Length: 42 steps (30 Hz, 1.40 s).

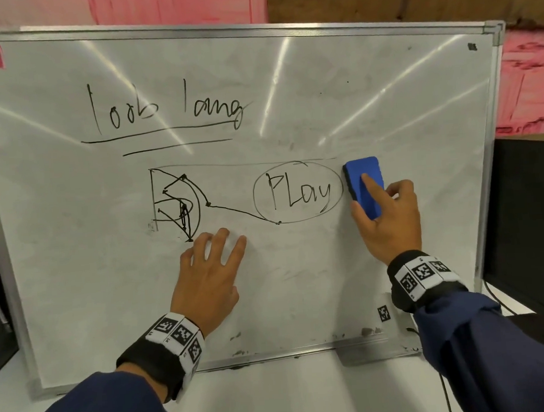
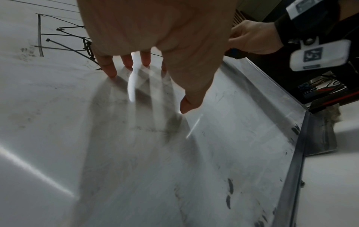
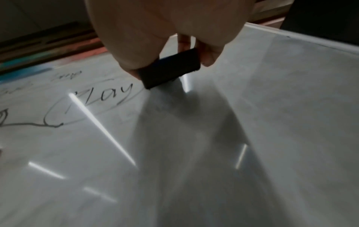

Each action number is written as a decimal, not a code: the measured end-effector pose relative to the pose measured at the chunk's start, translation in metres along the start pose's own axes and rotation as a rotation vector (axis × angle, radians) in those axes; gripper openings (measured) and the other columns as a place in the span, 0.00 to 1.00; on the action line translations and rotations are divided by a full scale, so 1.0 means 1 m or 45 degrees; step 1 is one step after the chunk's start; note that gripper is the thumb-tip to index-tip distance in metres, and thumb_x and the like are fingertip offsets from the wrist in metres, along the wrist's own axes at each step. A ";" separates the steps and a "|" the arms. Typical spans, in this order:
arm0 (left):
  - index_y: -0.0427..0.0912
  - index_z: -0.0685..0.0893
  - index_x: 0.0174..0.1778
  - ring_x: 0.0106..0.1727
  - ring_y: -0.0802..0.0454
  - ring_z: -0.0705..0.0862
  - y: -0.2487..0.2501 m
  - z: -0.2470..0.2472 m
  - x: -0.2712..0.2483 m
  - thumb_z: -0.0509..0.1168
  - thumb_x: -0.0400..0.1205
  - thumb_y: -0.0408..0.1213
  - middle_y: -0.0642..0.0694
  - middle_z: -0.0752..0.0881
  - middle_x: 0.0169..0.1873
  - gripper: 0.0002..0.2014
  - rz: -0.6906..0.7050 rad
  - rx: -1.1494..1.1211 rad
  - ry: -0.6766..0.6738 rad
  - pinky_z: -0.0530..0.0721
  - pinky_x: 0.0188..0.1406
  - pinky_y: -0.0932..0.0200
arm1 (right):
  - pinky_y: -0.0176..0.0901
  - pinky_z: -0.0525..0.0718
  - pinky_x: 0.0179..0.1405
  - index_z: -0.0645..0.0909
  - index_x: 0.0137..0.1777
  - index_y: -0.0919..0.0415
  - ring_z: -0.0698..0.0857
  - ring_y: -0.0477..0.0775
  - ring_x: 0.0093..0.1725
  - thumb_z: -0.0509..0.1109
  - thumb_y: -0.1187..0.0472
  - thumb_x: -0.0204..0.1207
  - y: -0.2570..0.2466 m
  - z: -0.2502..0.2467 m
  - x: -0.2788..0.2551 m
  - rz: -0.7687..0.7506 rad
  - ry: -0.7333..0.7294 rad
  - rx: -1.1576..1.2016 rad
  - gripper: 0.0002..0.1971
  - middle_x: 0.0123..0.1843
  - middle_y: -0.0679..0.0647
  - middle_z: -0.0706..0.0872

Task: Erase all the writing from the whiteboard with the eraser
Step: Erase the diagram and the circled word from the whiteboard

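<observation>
Whiteboard [image 1: 386, 109] bare right of eraser [image 1: 363, 184], right hand [image 1: 389, 221] gripping.

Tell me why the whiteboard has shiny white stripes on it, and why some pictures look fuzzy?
Head view: the stripes are glare, lamps reflecting off the glossy whiteboard; the writing stays sharp. Left wrist view: the left hand is close and soft, casting grey finger shadows. Right wrist view: dim and smeared; the eraser in the right hand looks almost black.
</observation>
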State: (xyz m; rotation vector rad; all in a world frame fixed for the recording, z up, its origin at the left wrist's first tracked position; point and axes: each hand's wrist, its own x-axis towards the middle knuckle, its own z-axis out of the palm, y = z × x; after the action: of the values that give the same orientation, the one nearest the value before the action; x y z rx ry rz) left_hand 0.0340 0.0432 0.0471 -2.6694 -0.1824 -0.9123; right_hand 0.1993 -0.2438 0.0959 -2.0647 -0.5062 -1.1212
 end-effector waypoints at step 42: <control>0.48 0.66 0.81 0.72 0.31 0.68 -0.001 0.003 0.000 0.79 0.64 0.50 0.35 0.67 0.75 0.48 -0.001 0.028 -0.009 0.76 0.61 0.33 | 0.52 0.88 0.38 0.71 0.75 0.46 0.79 0.58 0.39 0.73 0.42 0.77 -0.020 0.007 -0.010 -0.112 -0.158 -0.003 0.28 0.53 0.52 0.69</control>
State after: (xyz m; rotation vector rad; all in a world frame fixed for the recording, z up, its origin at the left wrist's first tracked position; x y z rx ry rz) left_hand 0.0349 0.0455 0.0452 -2.6531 -0.1939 -0.8961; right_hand 0.1854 -0.2252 0.0933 -2.1415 -0.6627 -1.0483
